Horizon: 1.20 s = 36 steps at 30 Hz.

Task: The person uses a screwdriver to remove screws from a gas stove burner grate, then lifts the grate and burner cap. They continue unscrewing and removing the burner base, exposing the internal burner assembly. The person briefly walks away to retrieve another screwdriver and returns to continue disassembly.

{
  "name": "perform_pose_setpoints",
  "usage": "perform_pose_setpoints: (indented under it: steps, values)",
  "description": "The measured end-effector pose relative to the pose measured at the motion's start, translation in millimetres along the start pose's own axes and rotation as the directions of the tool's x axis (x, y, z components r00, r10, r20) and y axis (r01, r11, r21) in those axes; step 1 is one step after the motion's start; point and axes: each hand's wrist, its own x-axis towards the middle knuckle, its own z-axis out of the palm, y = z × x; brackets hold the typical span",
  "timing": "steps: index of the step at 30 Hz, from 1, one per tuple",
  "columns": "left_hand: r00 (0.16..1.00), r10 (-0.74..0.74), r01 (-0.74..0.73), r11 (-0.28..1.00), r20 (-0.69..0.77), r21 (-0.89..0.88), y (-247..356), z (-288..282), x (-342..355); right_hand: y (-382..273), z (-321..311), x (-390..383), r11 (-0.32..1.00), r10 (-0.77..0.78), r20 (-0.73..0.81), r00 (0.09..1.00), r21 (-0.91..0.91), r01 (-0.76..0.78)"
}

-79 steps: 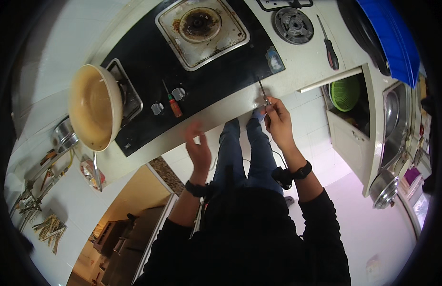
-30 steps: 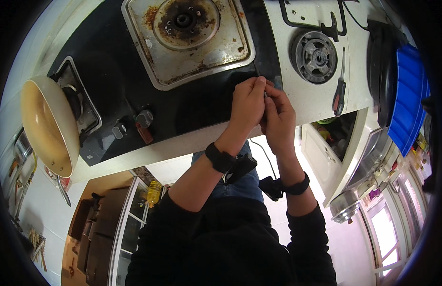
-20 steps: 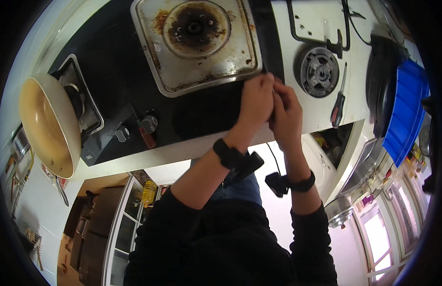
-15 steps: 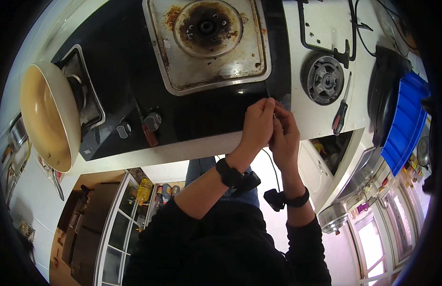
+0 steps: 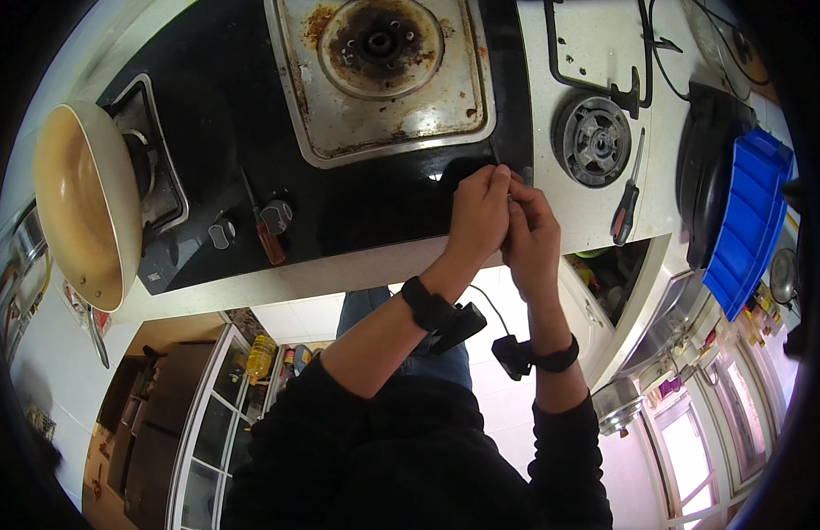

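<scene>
Both my hands meet over the front right corner of the black glass stove. My left hand is closed, thumb and fingers pinched together. Against it, my right hand is closed too, its fingertips bent in toward the left thumb. A thin dark sliver pokes up past the left fingertips; what the fingers hold is mostly hidden and too small to name. Beyond them lies the stained metal drip tray with the bare burner opening. Two grey knobs and a red-handled screwdriver lie toward the left front.
A cream pan stands on the left burner. On the right counter are a round burner part, a screwdriver with a black and red handle, a black pan support and a blue tray. Below, a cupboard stands open.
The view has shifted slightly, so the stove and counter sit a little higher and further left. My hands stay together in the same pinch, with only small finger movement.
</scene>
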Motion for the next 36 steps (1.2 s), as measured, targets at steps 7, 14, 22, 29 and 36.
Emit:
perform_pose_setpoints:
  steps: [7, 14, 22, 29, 36]
  values:
    - [0.999, 0.028, -0.030, 0.999, -0.041, -0.027, 1.7, 10.9, 8.8, -14.9, -7.8, 7.9, 1.000, -0.019, 0.020, 1.000, -0.002, 0.019]
    - [0.991, 0.073, -0.074, 0.997, -0.110, -0.006, -0.6, 20.1, 11.4, -14.6, -9.0, 11.5, 1.000, -0.016, -0.016, 1.000, 0.018, 0.016]
    - [0.989, 0.065, -0.077, 0.994, -0.135, -0.083, 2.4, 23.2, 9.0, -24.4, -18.3, 16.1, 1.000, -0.025, 0.091, 0.996, -0.013, 0.026]
    - [0.993, 0.117, -0.117, 0.988, 0.004, 0.100, 14.8, 2.8, 3.8, -13.5, -22.6, 20.1, 1.000, 0.011, 0.125, 0.992, 0.021, -0.014]
    - [0.824, 0.526, -0.393, 0.260, 0.212, 0.882, 56.0, -62.2, -11.5, -14.5, -38.2, 28.3, 0.997, -0.005, 0.167, 0.986, -0.075, 0.018]
